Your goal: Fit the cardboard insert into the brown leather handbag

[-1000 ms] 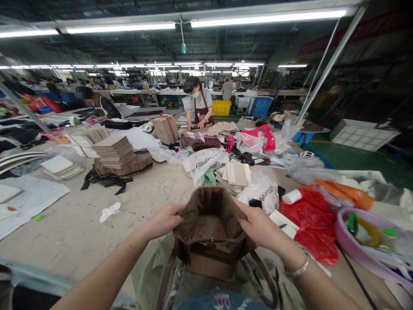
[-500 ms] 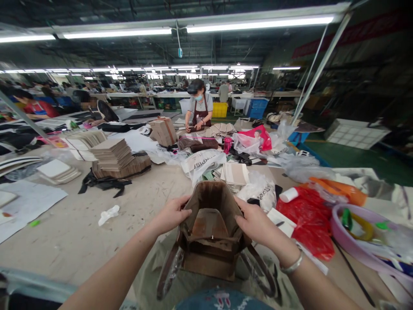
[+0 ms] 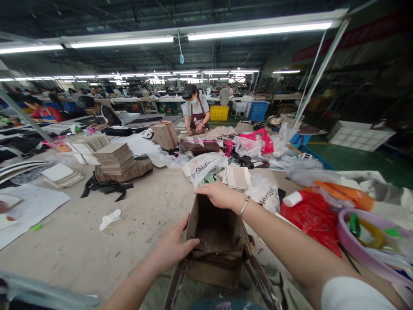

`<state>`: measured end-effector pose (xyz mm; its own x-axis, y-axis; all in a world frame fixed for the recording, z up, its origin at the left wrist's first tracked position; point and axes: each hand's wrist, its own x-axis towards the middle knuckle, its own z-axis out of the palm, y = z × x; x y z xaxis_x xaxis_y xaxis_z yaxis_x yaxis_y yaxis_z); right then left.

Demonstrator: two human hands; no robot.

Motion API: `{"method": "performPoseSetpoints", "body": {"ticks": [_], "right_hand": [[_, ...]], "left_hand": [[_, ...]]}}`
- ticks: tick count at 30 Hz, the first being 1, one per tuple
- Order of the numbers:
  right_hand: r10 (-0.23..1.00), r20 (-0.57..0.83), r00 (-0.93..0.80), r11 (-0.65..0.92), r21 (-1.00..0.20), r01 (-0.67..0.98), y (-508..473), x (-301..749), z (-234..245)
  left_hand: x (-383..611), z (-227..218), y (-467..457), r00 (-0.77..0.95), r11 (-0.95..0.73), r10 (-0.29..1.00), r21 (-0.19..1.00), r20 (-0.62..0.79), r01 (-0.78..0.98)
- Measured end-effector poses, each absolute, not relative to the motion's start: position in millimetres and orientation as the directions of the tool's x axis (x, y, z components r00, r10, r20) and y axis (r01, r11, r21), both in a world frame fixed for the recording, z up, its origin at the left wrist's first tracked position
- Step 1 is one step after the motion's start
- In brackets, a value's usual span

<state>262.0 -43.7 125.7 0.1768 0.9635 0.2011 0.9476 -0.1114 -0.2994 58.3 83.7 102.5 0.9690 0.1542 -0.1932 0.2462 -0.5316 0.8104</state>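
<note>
The brown bag (image 3: pixel 213 273) is nearest to the person, with its mouth open upward; its handles (image 3: pixel 260 282) come down at the near side, where the view cuts them. At the bag's left wall, the left hand (image 3: pixel 176 246) grips the edge, thumb inside, other fingers mostly hidden. Over the bag's far rim lies the right hand (image 3: pixel 220 195); its thumb is not visible, so I cannot tell whether it grips. The bag's inside is dark and hard to make out. Right of the bag are a purple basin (image 3: pixel 350 243), partly cut off, and red plastic (image 3: pixel 308 219). Far behind the bag, a co-worker (image 3: pixel 197 113) handles something too small to tell.
</note>
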Motion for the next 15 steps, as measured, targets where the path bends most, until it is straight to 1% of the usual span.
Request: {"method": "performPoseSetpoints", "body": {"ticks": [3,5,7,9,12,15], "right_hand": [[0.97,0.149,0.191,-0.135,-0.323,0.937,-37,274,118],[0.977,0.12,0.176,-0.123,-0.357,0.926,-41,275,118],[0.984,0.089,0.152,-0.102,-0.412,0.905,-47,274,118],[0.985,0.064,0.158,-0.109,-0.476,0.873,-53,273,119],[0.982,0.027,0.187,-0.141,-0.552,0.822,-60,272,119],[0.979,0.008,0.204,-0.16,-0.589,0.792,-64,272,121]], "left_hand": [[50,107,98,0.963,-0.58,0.183,0.77,-0.197,0.267],[51,111,114,0.948,-0.623,0.247,0.717,-0.199,0.313],[55,115,127,0.927,-0.671,0.324,0.645,-0.19,0.366],[60,116,136,0.918,-0.711,0.361,0.588,-0.166,0.386],[68,115,137,0.93,-0.753,0.341,0.552,-0.139,0.358],[69,113,132,0.943,-0.786,0.299,0.522,-0.146,0.33]]}}
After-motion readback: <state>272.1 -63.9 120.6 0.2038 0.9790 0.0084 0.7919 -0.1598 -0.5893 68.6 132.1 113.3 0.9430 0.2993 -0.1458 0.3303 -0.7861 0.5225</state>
